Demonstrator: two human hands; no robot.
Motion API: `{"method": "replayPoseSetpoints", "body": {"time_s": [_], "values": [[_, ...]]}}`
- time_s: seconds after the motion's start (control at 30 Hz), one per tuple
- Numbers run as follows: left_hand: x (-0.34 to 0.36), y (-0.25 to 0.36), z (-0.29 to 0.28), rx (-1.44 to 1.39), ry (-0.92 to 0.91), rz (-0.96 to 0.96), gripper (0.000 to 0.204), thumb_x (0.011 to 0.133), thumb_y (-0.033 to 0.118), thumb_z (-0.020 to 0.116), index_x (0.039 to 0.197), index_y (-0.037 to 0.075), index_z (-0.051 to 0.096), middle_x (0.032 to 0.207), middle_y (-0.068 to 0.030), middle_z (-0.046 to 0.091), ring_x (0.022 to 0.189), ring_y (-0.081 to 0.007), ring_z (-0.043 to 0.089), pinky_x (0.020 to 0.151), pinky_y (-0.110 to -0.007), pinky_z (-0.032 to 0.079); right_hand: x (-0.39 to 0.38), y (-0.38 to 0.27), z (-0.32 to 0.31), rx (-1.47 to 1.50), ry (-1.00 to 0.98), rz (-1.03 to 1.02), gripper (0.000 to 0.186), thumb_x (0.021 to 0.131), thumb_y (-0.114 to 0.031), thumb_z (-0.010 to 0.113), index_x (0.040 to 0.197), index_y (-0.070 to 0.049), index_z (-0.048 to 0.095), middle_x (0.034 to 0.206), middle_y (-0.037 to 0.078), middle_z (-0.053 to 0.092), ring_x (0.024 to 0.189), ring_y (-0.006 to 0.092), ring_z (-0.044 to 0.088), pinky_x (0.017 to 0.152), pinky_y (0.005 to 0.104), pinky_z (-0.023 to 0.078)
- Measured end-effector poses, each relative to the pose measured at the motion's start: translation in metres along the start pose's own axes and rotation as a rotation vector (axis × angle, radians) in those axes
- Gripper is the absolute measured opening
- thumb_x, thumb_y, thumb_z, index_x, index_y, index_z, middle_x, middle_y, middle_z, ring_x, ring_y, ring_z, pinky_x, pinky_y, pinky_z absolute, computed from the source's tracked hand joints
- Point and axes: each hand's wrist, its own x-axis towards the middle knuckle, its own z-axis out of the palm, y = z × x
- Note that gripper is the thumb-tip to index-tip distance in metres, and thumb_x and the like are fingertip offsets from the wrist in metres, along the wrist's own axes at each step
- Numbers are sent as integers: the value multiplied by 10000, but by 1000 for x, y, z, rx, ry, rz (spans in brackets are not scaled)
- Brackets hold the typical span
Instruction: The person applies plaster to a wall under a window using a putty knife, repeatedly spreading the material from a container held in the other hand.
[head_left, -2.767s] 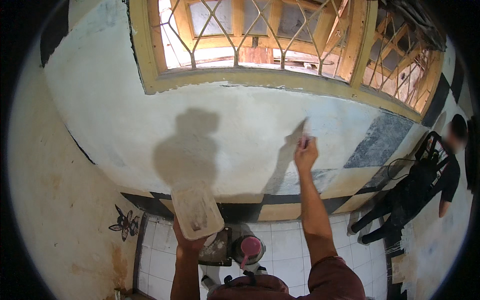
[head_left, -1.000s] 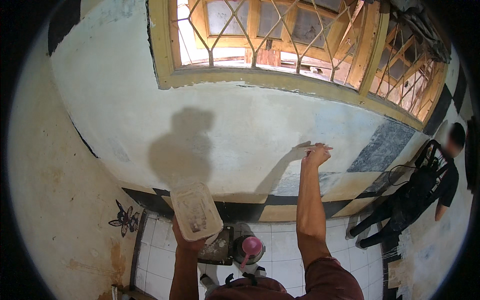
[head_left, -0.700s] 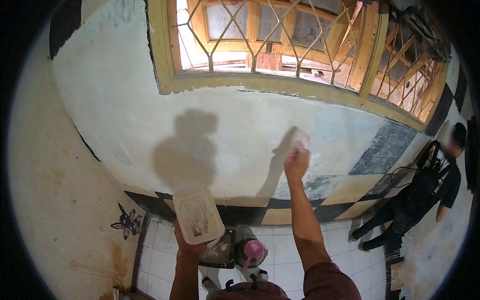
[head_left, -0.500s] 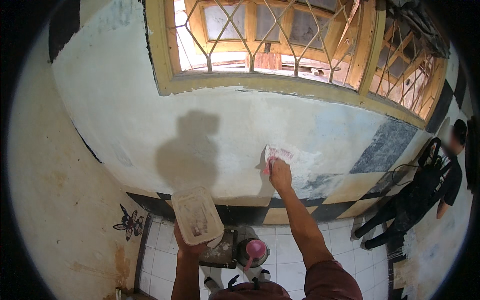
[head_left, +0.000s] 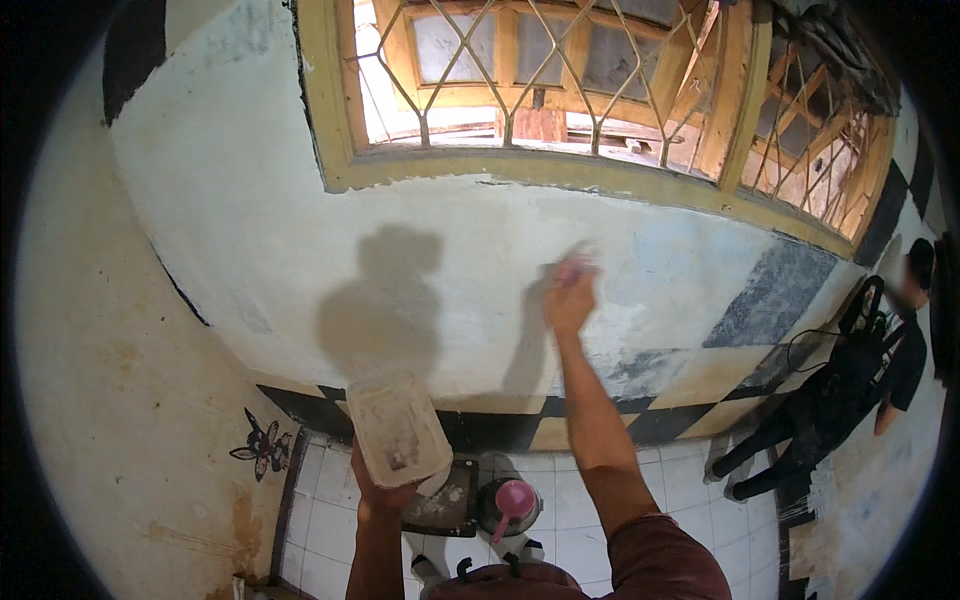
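Under the yellow window frame (head_left: 480, 170), my neighbour's right hand (head_left: 571, 303) pinches a blurred pinkish tool (head_left: 572, 268), seemingly smoothing the white wall (head_left: 480, 250), though contact I can't tell; well below that frame, the left hand (head_left: 385, 493) clasps a shallow tub (head_left: 412, 472). Another stroke would call for a flat edge, stopping short of the frame's ragged lower border, with open wall beneath.

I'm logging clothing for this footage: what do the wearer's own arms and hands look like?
The left hand and right hand look ungloved, the right one blurred. A short, plain maroon sleeve covers the upper right arm; both forearms are bare. No left sleeve shows.
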Motion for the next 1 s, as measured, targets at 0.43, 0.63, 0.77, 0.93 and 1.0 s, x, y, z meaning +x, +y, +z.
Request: {"method": "replayPoseSetpoints", "body": {"time_s": [0.43, 0.63, 0.77, 0.93, 1.0], "values": [[6, -5, -43, -55, -131, -8, 681, 873, 488, 588, 1400, 106, 388, 1330, -145, 502, 1180, -350, 551, 901, -539, 534, 34, -25, -38, -273, -195, -951, 234, 733, -124, 662, 945, -76, 576, 826, 109, 548, 749, 304, 556, 638, 433, 432], [7, -4, -40, -9, -93, -11, 687, 841, 401, 667, 1370, 53, 401, 1297, -135, 534, 1128, -332, 591, 857, -515, 564, -31, 67, -37, -267, -600, -969, 295, 768, -116, 619, 1051, -47, 570, 883, 127, 568, 811, 319, 577, 672, 442, 457], [0, 15, -19, -374, -128, -153, 669, 800, 208, 748, 1353, 43, 411, 1290, -126, 541, 1113, -292, 598, 856, -488, 570, -14, 0, -51, -438, -578, -819, 285, 735, -89, 630, 1012, -47, 582, 867, 118, 572, 805, 314, 584, 654, 448, 456], [5, -11, -10, -207, -148, -96, 631, 853, 313, 666, 1364, 52, 403, 1282, -130, 542, 1110, -298, 597, 867, -495, 564, 48, 2, -35, -352, -360, -969, 206, 746, -127, 626, 930, -53, 570, 826, 139, 586, 810, 344, 583, 673, 462, 452], [6, -15, -14, -283, -122, -126, 621, 885, 404, 600, 1373, 73, 403, 1281, -129, 542, 1119, -313, 589, 868, -516, 557, 35, 13, -24, -328, -563, -949, 217, 742, -115, 628, 940, -47, 571, 845, 148, 594, 820, 352, 583, 691, 456, 457]]}}
